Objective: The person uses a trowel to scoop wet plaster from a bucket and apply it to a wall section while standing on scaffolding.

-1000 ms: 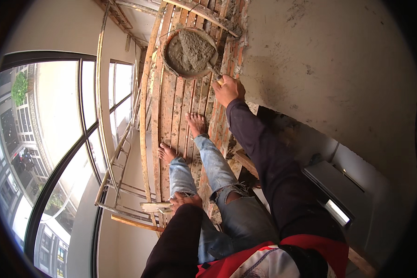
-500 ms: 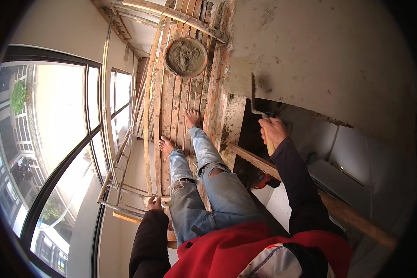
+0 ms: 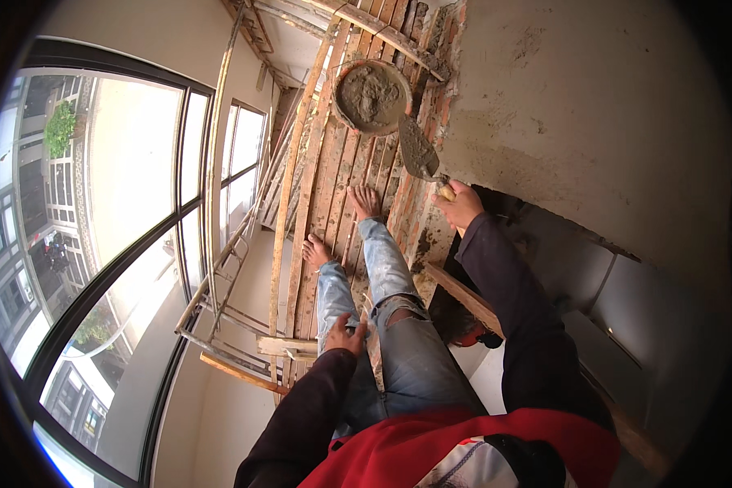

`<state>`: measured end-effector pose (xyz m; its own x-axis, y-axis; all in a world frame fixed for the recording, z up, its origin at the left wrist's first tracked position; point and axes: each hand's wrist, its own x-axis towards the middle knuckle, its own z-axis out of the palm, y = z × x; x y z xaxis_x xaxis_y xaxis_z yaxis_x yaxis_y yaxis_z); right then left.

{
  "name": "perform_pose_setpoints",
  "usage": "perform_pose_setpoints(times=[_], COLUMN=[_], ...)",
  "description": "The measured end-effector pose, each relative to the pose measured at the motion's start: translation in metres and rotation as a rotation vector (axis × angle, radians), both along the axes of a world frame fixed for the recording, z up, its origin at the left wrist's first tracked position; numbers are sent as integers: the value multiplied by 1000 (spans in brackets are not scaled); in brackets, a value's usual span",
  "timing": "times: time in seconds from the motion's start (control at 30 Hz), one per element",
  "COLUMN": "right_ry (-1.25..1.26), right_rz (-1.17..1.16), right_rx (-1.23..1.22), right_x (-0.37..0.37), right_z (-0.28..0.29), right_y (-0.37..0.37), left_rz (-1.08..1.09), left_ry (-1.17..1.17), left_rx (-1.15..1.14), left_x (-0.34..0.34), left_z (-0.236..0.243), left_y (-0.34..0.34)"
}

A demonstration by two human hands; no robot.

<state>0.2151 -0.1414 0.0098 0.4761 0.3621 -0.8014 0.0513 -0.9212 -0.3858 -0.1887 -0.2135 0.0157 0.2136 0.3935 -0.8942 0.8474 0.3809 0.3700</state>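
Note:
My right hand is closed round the wooden handle of a pointed trowel. The blade is smeared with wet grey mortar and its tip is beside the rim of a round bucket, which is well filled with mortar. In front of my left leg hovers my left hand, empty, its fingers loosely bent and apart; whether it touches the jeans I cannot tell.
My bare feet stand on a scaffold platform of narrow wooden planks, splashed with mortar. A plastered wall rises on the right above a dark opening. Metal scaffold tubes and a large window lie to the left.
My right hand has brought the trowel from the wall toward the bucket, turning the blade broadside. My left hand has left the wooden rail and come over my leg. The view has shifted.

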Motion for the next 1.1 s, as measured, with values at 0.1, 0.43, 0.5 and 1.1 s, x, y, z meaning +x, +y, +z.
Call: perform_pose_setpoints(times=[0.1,0.43,0.5,1.1], right_ry=[-333,-330,-303,-560], right_rz=[363,446,275,206], right_rx=[-239,-291,4,447], right_x=[26,66,58,15], right_z=[-70,-272,-288,-102], right_y=[61,118,84,94], left_rz=[-145,-298,-424,-242], left_ry=[75,252,198,374], left_rx=[-146,-324,-258,-304], left_x=[93,176,184,209], left_z=[9,-17,-17,-4], left_y=[-28,-40,-34,-12])
